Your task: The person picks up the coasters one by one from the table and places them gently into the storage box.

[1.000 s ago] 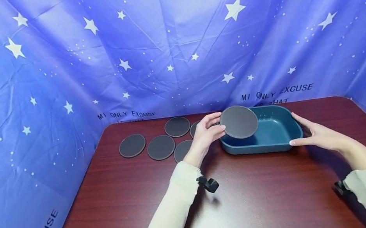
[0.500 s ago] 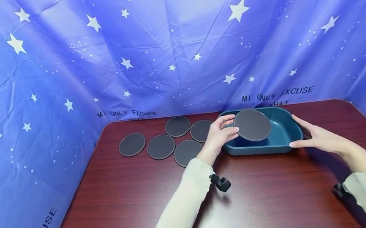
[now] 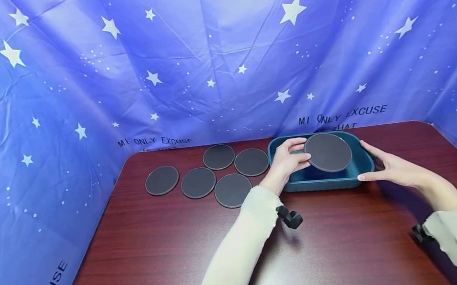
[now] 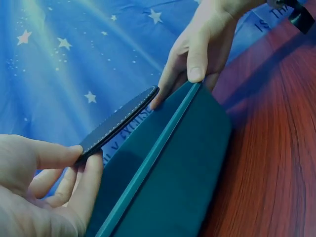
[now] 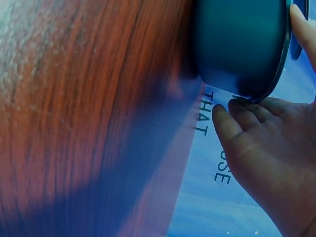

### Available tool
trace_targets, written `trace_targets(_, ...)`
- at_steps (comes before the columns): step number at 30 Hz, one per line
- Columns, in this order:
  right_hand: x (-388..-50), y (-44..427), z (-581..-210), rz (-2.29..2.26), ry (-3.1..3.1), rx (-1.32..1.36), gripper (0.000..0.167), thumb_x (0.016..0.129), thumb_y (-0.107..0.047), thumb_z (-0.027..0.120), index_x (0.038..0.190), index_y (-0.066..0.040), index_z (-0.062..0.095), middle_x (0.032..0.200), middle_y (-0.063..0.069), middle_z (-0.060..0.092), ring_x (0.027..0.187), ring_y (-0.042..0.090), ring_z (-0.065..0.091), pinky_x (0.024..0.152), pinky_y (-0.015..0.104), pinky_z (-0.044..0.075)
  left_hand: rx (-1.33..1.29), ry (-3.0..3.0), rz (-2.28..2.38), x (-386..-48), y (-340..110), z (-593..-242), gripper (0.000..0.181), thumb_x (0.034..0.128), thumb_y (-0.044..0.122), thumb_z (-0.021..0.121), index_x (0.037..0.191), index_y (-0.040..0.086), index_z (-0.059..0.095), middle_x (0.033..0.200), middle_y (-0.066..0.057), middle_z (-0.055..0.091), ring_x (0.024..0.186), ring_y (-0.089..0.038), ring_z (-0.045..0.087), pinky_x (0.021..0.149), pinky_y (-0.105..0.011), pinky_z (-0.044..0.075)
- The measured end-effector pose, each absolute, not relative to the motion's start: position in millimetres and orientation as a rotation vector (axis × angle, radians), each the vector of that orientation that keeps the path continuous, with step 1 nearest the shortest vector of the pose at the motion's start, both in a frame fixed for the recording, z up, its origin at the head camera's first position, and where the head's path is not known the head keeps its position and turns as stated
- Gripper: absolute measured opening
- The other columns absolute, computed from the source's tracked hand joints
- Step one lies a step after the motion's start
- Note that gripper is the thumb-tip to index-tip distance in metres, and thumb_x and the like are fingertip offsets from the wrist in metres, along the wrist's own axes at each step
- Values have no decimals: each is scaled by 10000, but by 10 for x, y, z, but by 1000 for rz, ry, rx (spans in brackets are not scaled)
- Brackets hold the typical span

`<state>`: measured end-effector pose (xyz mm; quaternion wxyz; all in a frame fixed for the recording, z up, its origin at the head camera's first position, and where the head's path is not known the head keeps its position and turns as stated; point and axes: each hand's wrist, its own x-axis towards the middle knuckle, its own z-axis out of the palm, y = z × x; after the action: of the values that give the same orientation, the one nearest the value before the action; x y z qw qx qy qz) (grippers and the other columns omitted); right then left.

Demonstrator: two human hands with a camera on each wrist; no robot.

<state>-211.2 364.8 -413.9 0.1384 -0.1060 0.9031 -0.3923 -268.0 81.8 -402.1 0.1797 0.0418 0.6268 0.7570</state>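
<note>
My L hand (image 3: 288,158) pinches a dark coaster (image 3: 328,153) by its L edge, disc just R of my fingers, over the teal bin (image 3: 322,183); R hand (image 3: 398,169) grips bin's R end, long axis running L-R.

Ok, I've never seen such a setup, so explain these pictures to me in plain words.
There is no robot here, just a person's two bare hands. The wide picture comes from a camera worn on the head, looking forward and down; the two close ones come from cameras on the left and right wrists. On the reddish-brown table stand a teal tub and, to its left, five dark round discs lying flat. The left hand pinches a sixth disc by its edge, above the tub's opening. The right hand grips the tub's right end, thumb on the rim. Behind is a blue star-patterned cloth.
</note>
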Motion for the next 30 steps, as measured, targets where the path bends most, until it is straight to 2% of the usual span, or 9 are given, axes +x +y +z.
trace_targets(4, -2126, 3650, -4146, -1127, 2613, -299, 1046, 937, -249, 694, 1591, -112, -110, 1650, 277, -34, 1447, 569, 152, 832, -60, 306, 31, 1782, 2125, -2690, 948, -4040, 441, 854, -143, 664, 1240, 70, 653, 1135, -97, 681, 925, -300, 722, 851, -401, 615)
trace_targets(7, -2131, 3648, -4147, -1132, 2612, -304, 1050, 932, -249, 698, 1592, -110, -107, 1648, 285, -16, 1442, 568, 172, 836, -60, 307, -52, 1796, 2108, -2694, 1031, -4064, 421, 858, -143, 656, 1227, 59, 653, 1128, -109, 673, 1003, -335, 711, 866, -411, 610)
trace_targets(15, -2102, 3650, -4148, -1165, 2605, -310, 1050, 929, -226, 702, 1590, -90, -102, 1648, 281, -10, 1413, 587, 223, 835, -48, 325, -207, 1858, 2003, -2727, 1168, -4151, 392, 891, -140, 604, 1258, -3, 618, 1227, -183, 652, 1069, -331, 701, 884, -392, 604)
trace_targets(19, -2083, 3653, -4164, -1173, 2606, -311, 1050, 927, -236, 705, 1594, -108, -96, 1653, 267, -21, 1430, 581, 184, 840, -60, 304, -254, 1906, 1945, -2734, 1178, -4168, 381, 902, -148, 575, 1260, -25, 616, 1242, -221, 637, 1074, -344, 698, 887, -383, 603)
trace_targets(23, -2054, 3664, -4178, -1179, 2602, -302, 1048, 926, -231, 704, 1595, -106, -92, 1650, 277, -15, 1430, 582, 180, 839, -61, 302, -266, 1926, 1910, -2732, 1185, -4168, 406, 905, -147, 570, 1287, -14, 616, 1274, -201, 639, 1097, -325, 690, 896, -385, 601)
trace_targets(26, -2057, 3665, -4167, -1168, 2606, -298, 1048, 928, -236, 704, 1594, -98, -93, 1647, 286, -14, 1434, 579, 172, 839, -63, 301, -245, 1953, 1894, -2723, 1172, -4152, 428, 915, -117, 583, 1323, 10, 598, 1349, -160, 613, 1171, -308, 653, 965, -417, 572)
trace_targets(27, -2065, 3663, -4157, -1159, 2606, -294, 1046, 930, -241, 701, 1594, -101, -95, 1648, 284, -18, 1438, 578, 165, 838, -61, 304, -228, 1967, 1884, -2729, 1160, -4150, 431, 919, -92, 598, 1333, 24, 593, 1367, -140, 606, 1052, -265, 697, 920, -370, 592)
trace_targets(28, -2074, 3662, -4145, -1145, 2612, -294, 1045, 931, -247, 700, 1594, -99, -95, 1648, 284, -18, 1443, 575, 158, 836, -61, 303, -210, 1974, 1883, -2735, 1144, -4148, 428, 923, -67, 612, 1338, 38, 593, 1378, -127, 602, 944, -231, 697, 925, -361, 582)
trace_targets(30, -2091, 3658, -4122, -1124, 2616, -294, 1046, 932, -258, 698, 1594, -103, -96, 1648, 286, -16, 1449, 570, 150, 837, -60, 306, -165, 1958, 1902, -2748, 1099, -4139, 418, 927, -19, 638, 1336, 54, 598, 1390, -123, 587, 983, -219, 675, 978, -380, 552)
